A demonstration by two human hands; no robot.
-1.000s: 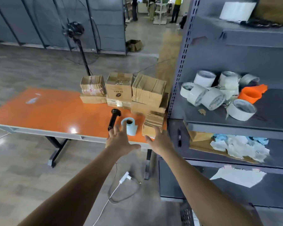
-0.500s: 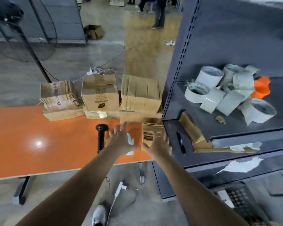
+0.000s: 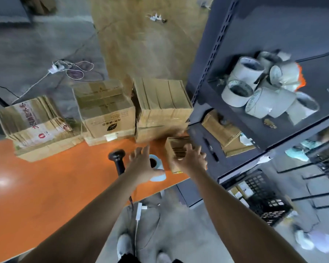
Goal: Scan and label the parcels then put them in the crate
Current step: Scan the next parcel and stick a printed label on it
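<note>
Left hand (image 3: 141, 165) spread open above pale blue label roll (image 3: 158, 177), right hand (image 3: 191, 159) spread open over small brown cardboard parcel (image 3: 176, 147), black handheld scanner (image 3: 118, 158) alongside, orange tabletop (image 3: 46, 186)

Orange table (image 3: 46, 186) — cardboard parcels (image 3: 104, 112) along far edge, black scanner (image 3: 119, 162), blue label roll (image 3: 159, 176)

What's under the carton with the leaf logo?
A flatter cardboard box lies under the carton, on the orange table. Only its front edge shows. The carton covers the rest, so its top and contents cannot be seen.
</note>
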